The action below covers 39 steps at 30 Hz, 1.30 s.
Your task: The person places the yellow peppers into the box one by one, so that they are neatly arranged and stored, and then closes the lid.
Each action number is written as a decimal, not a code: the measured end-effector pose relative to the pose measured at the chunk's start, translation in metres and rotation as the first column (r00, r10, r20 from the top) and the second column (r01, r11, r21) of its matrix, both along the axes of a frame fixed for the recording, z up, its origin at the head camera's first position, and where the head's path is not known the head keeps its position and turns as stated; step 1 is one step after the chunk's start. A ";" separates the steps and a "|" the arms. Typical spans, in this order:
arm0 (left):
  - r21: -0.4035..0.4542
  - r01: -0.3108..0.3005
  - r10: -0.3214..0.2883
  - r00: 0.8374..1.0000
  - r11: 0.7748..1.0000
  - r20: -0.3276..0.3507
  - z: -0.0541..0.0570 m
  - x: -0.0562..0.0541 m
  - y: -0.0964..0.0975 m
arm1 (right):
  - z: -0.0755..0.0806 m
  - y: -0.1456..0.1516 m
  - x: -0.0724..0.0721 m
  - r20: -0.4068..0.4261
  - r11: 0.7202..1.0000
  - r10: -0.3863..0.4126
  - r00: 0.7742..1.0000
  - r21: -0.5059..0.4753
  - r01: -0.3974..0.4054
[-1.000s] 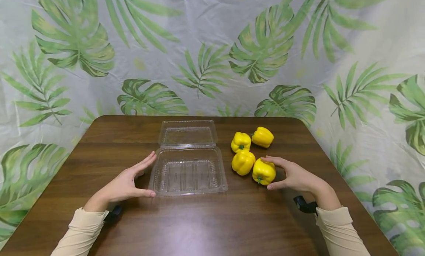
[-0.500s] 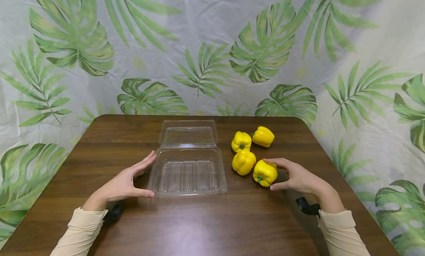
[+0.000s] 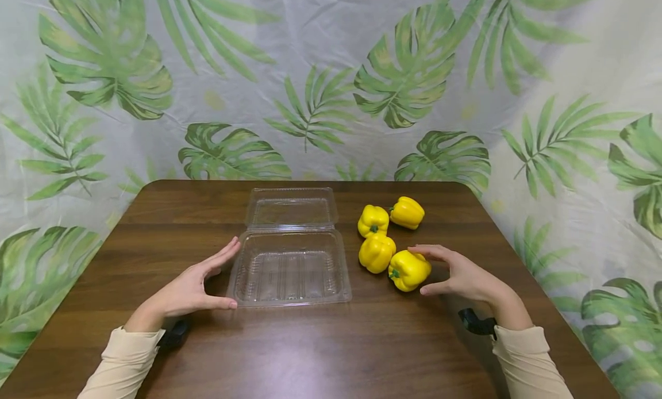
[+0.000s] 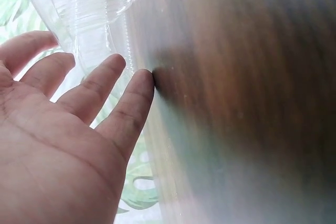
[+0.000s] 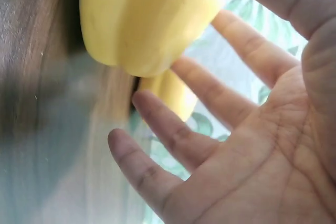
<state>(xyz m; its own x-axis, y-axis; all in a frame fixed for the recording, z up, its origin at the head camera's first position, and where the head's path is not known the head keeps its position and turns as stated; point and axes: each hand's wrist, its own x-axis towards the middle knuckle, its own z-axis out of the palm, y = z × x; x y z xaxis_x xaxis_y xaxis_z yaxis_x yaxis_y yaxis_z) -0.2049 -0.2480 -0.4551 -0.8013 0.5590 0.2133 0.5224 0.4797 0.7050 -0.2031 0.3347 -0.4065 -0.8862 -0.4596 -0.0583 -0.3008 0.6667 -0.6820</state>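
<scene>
A hinged clear plastic clamshell container (image 3: 289, 278) lies unfolded on the table, its lid (image 3: 292, 209) laid back behind the base. My left hand (image 3: 188, 290) is spread at the base's left side, thumb tip right at the front corner and nothing gripped. In the left wrist view the fingers (image 4: 128, 111) stretch out with the container beyond them. On the right, my right hand (image 3: 468, 278) frames the nearest yellow bell pepper (image 3: 410, 271) between thumb and fingers, without closing round it. That pepper (image 5: 144, 19) sits close to the extended fingers in the right wrist view.
Three more yellow bell peppers cluster behind: one (image 3: 376, 253) beside the nearest pepper, another (image 3: 373, 221) farther back, and one on its side (image 3: 407, 213). The dark wooden table (image 3: 310, 353) ends at a leaf-patterned curtain (image 3: 320, 88).
The nearest pepper has turned at my right hand, its stem now pointing left rather than toward me. My left hand and the container keep their places.
</scene>
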 end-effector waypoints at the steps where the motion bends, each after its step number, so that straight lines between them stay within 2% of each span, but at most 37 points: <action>1: -0.003 -0.001 0.001 1.000 1.000 -0.004 0.000 0.000 -0.001 | -0.001 0.000 -0.002 0.011 1.000 0.018 1.000 -0.025 -0.018; 5: -0.002 -0.011 0.011 1.000 1.000 0.006 0.000 0.001 0.000 | -0.005 0.001 -0.008 0.058 0.994 0.053 0.997 -0.097 -0.047; 8: -0.002 -0.014 0.014 1.000 1.000 0.004 0.000 0.002 0.000 | -0.007 0.003 -0.009 0.066 0.992 0.058 0.996 -0.113 -0.050; 14: -0.012 -0.024 0.024 0.999 1.000 -0.021 0.002 0.004 0.003 | -0.009 0.003 -0.011 0.058 0.993 0.051 0.997 -0.114 -0.044; 19: -0.025 -0.036 0.035 0.999 0.999 -0.029 0.003 0.007 0.003 | -0.008 0.003 -0.013 0.055 0.996 0.042 0.998 -0.076 -0.038; 29: -0.036 -0.048 0.047 0.998 0.998 -0.039 0.001 0.008 0.003 | -0.010 0.003 -0.016 0.107 0.996 0.039 0.994 -0.087 -0.029; 39: -0.034 -0.053 0.051 0.998 0.998 -0.045 -0.001 0.008 0.004 | -0.001 0.005 -0.016 0.092 0.993 0.017 0.996 -0.118 -0.006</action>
<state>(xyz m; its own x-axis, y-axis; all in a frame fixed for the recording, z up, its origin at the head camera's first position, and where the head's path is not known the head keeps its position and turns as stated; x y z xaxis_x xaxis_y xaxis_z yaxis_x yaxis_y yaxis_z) -0.1968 -0.2440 -0.4559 -0.8199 0.5243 0.2300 0.5259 0.5309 0.6645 -0.2191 0.3397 -0.4073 -0.8744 -0.4778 -0.0843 -0.2400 0.5769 -0.7808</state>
